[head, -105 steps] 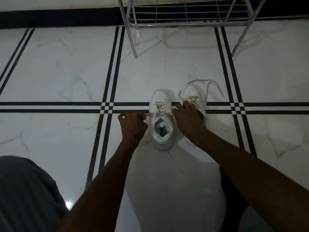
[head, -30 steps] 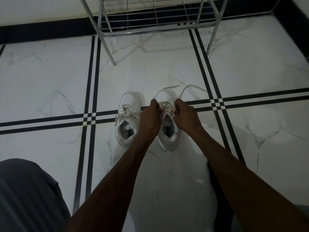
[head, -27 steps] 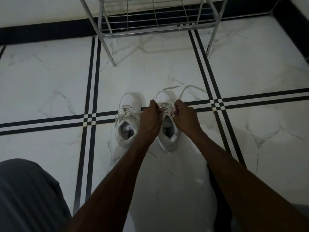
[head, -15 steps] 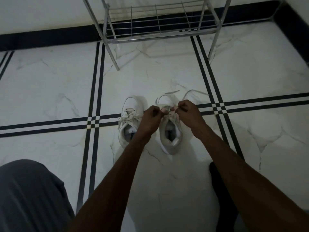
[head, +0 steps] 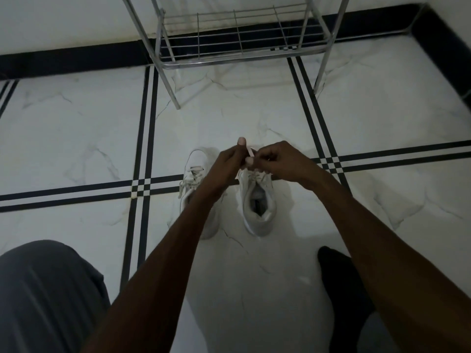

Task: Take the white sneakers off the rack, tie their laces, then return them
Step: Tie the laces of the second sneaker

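- The two white sneakers (head: pixel 257 200) stand side by side on the floor (head: pixel 76 138), before the rack (head: pixel 237 54).
- The left hand (head: pixel 224 164) and right hand (head: pixel 277 161) each pinch the lace (head: pixel 249 152) above the right sneaker, probably to form the knot.

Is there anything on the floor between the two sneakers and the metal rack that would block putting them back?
Nothing visible. The floor between the sneakers and the rack is bare tile, and the rack's bottom shelf appears empty.

Two sneakers (head: pixel 258 200) stood side by side on the floor (head: pixel 76 138), before the shoe rack (head: pixel 237 44); both hands met above the right one.
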Tool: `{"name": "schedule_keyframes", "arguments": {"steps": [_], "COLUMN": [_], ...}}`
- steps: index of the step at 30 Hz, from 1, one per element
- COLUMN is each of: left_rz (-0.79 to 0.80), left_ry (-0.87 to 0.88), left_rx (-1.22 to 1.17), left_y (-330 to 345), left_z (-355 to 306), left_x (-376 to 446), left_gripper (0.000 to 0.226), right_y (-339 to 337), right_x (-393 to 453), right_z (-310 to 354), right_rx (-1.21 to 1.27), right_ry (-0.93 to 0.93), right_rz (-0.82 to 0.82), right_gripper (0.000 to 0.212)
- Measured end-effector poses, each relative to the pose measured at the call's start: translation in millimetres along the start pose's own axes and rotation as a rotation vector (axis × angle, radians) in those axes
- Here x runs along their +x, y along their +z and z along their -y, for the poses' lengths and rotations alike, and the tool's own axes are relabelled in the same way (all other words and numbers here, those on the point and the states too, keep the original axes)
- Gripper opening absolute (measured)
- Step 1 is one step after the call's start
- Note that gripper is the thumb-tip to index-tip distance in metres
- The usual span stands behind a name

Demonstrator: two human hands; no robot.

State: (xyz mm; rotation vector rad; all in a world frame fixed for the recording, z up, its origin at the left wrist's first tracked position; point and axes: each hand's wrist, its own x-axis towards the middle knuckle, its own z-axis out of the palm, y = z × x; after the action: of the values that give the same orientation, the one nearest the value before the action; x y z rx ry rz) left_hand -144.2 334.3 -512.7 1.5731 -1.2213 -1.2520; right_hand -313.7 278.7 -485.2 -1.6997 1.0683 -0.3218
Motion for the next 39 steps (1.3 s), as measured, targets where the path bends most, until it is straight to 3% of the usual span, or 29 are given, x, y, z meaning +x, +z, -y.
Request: {"name": "schedule_keyframes", "arguments": {"steps": [6,10,14,19,21,23,26,28,32,35,37,39], "left_rz": [-0.093,-0.115,-0.111,-0.285,-0.345,-0.306,-0.324,-0.386,-0.512,-0.688,-0.7,-0.707], "left_ry": [-0.076,-0.078,0.023,0.039,-0.007,-0.056,-0.13,-0.073,-0.04,-0.264,-0.382,-0.363], "left_rx": [-0.059,-0.051,0.02,0.484,0.581,0.468,-0.09,-0.155,0.297,0.797,0.923,0.936], "left_y": [6.5,10.2,10.1,4.7,-3.8,-17.0,-35.6,-48.7,-64.6,-68.8,-66.1,-60.3], "left_z": [7.9,7.0,19.6,43.5,47.0,43.5,21.6,16.4,31.2,47.3,55.3,61.2], "left_x": [3.5,3.2,6.0,19.9,16.4,11.3,-0.2,-3.1,-10.2,-19.4,-25.8,-27.5], "left_gripper": [0.073,0.068,0.045,0.027,0.032,0.047,0.048,0.047,0.044,0.045,0.043,0.039], "right_y": [-15.1,-11.7,-6.0,-2.5,-3.0,-4.1,-5.6,-3.7,-3.2,-5.2,-2.2,1.8], "right_x": [8.0,11.9,14.9,12.5,12.1,11.7,12.0,13.1,18.9,14.1,7.7,2.4], "right_z": [-6.8,-10.3,-14.4,-19.0,-24.7,-28.1,-27.5,-24.5,-42.2,-79.4,-95.9,-98.4], "right_rx": [-0.28,-0.388,-0.164,0.132,0.244,0.304,0.371,0.424,0.387,0.186,0.069,0.119], "right_ry": [-0.074,-0.192,-0.177,-0.107,-0.077,-0.036,0.019,0.061,0.244,0.446,0.473,0.494], "right_rz": [-0.057,-0.29,-0.39,-0.364,-0.342,-0.334,-0.304,-0.267,-0.335,-0.497,-0.537,-0.527], "right_gripper": [0.018,0.012,0.011,0.018,0.022,0.023,0.026,0.03,0.024,0.021,0.035,0.044]}}
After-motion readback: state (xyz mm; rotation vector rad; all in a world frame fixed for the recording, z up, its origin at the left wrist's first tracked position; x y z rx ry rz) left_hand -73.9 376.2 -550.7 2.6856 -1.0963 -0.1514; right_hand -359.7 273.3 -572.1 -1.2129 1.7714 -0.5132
